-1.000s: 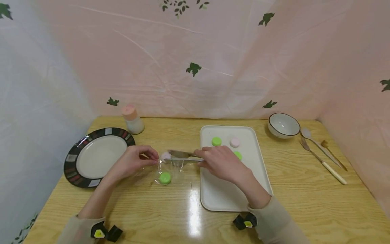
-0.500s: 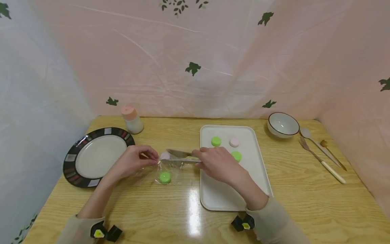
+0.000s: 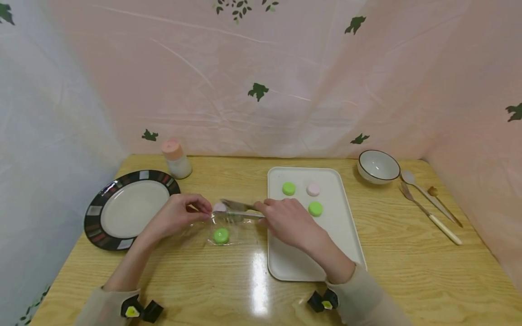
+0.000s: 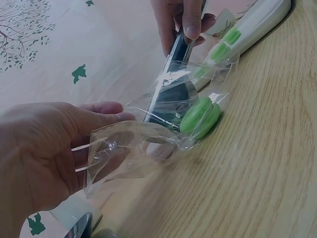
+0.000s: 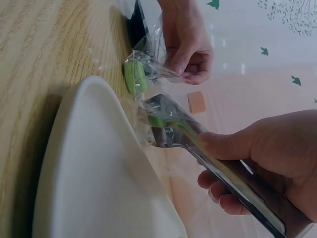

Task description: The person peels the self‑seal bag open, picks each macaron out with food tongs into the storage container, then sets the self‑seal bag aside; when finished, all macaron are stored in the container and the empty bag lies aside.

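Note:
My left hand (image 3: pixel 181 212) pinches the edge of a clear plastic bag (image 4: pixel 111 153) between thumb and fingers. Inside the bag, near the table, sits a green macaron (image 4: pixel 199 118). A pale pink macaron (image 3: pixel 219 207) shows just behind the bag's mouth, partly covered by the tongs. With my right hand (image 3: pixel 291 222) I grip metal tongs (image 5: pixel 213 161), thumb on one arm and fingers beneath. Their flat ends reach left and overlap the bag close to my left fingertips. In the left wrist view the tongs' blades lie behind shiny plastic.
Under my right forearm lies a white tray (image 3: pixel 299 262) with two green macarons (image 3: pixel 316 208) and a pink one (image 3: pixel 313 189). A dark-rimmed plate (image 3: pixel 130 244) and a pink-capped shaker (image 3: pixel 178 160) stand left. At right are a bowl (image 3: pixel 378 167), a fork (image 3: pixel 432 215) and two spoons (image 3: pixel 426 192).
My right hand and the tongs have shifted slightly left, further over the bag. More of the nearer green macaron on the tray shows. My left hand stays in place, pinching the bag.

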Demonstrator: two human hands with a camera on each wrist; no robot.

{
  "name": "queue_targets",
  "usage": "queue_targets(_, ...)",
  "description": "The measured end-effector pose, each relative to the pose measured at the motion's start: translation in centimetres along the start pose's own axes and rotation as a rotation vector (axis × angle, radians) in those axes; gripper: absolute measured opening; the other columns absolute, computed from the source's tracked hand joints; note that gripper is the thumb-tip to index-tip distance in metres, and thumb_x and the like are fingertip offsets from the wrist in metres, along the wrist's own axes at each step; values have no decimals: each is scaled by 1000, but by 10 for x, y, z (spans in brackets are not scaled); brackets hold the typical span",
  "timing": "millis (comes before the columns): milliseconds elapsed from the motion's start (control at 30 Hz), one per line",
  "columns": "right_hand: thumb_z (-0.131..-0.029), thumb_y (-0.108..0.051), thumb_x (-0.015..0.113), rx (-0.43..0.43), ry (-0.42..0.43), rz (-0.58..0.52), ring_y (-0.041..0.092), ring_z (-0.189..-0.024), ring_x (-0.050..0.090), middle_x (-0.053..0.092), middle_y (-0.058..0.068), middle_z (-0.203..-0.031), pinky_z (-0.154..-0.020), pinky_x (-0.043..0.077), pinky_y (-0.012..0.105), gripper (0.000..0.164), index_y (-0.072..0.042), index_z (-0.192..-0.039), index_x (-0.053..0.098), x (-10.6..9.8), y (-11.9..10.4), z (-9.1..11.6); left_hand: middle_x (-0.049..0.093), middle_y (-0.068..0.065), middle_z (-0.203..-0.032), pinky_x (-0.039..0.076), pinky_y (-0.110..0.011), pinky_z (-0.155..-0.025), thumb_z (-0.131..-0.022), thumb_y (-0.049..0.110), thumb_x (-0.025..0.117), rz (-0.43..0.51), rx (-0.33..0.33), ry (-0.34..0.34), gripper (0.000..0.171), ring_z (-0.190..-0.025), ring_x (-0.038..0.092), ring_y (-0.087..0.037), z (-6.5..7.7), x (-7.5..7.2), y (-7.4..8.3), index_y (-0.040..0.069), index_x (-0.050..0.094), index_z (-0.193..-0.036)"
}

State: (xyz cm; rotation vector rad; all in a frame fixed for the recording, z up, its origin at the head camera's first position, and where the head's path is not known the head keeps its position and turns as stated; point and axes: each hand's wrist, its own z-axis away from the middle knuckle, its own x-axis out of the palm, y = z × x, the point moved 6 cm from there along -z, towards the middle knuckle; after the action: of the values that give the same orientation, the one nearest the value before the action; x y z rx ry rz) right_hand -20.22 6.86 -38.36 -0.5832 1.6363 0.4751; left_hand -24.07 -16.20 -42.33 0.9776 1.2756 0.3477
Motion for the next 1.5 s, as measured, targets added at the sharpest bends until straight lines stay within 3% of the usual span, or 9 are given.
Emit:
queue_targets(400, -84, -33, 70, -50, -38, -31, 6, -48, 37, 51, -9, -66, -42, 29, 21, 17, -20, -94, 63, -9, 9, 7, 69, 3, -87, 53, -26, -74, -82, 17, 73, -1, -10, -3, 9, -82, 63, -10, 0, -1, -1, 20, 69, -88)
queue_targets(1167, -83, -31, 71, -65, -48, -4, 5, -49, 37, 54, -10, -68, -43, 28, 20, 21, -21, -100, 65, -9, 10, 7, 68, 6, -87, 53, -25, -74, -81, 15, 74, -11, -14, -5, 12, -82, 64, -10, 2, -3, -1, 23, 68, -88)
queue_targets(1333, -84, -33, 70, -49, -68, -47, 4, -53, 41, 57, -11, -73, -46, 31, 20, 25, -27, -108, 64, -14, 18, 15, 68, 7, -88, 53, -26, -76, -81, 15, 73, -17, -29, -9, 13, -83, 64, -10, 2, -2, 0, 23, 68, -89)
queue_targets(1500, -86, -35, 67, 13, -78, -92, 3, -55, 42, 58, -15, -78, -50, 34, 19, 28, -29, -114, 63, -24, 38, 38, 68, 7, -88, 53, -26, -77, -81, 14, 73, -24, -21, -12, 11, -83, 64, -11, 0, -1, 0, 19, 69, -91)
